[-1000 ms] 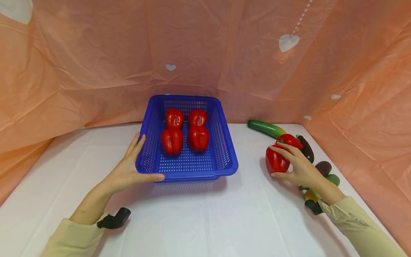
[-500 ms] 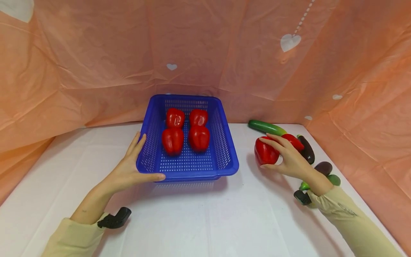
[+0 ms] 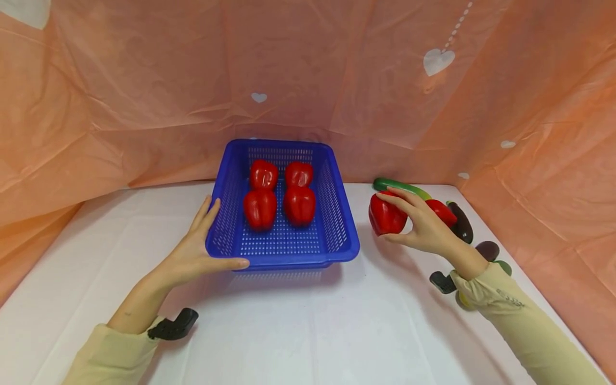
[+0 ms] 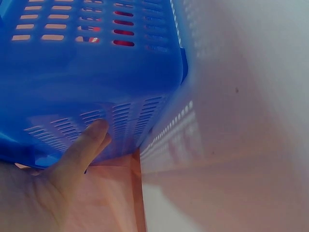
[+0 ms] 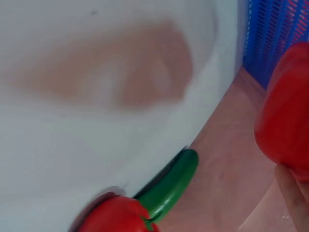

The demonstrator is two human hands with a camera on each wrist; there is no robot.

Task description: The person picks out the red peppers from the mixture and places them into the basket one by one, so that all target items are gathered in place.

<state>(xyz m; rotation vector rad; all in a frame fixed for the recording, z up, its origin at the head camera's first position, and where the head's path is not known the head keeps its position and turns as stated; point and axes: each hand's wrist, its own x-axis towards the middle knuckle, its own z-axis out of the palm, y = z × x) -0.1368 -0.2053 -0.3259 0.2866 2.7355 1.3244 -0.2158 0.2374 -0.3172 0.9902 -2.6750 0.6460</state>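
A blue plastic basket (image 3: 289,262) stands at the back middle, with several red bell peppers (image 3: 260,209) inside. My left hand (image 3: 192,255) rests against its near left corner, thumb along the front rim and straight fingers at the left side. In the left wrist view those fingers (image 4: 84,147) lie on the slotted wall. To the right of the basket, my right hand (image 3: 423,222) grips another red bell pepper (image 3: 387,213) between thumb and fingers. The right wrist view shows this red bell pepper (image 5: 287,116) raised above the table; its far side is cut off by the frame.
A green cucumber (image 3: 392,185), a red bell pepper (image 3: 441,212) and a dark eggplant (image 3: 462,222) lie at the back right. Another dark round vegetable (image 3: 487,250) and a green one (image 3: 504,267) are partly behind the right forearm. An orange cloth (image 3: 317,69) hangs behind the white table (image 3: 289,331).
My right hand has lifted the red bell pepper and carried it left, away from the other vegetables and closer to the basket. The left hand and basket have stayed put.
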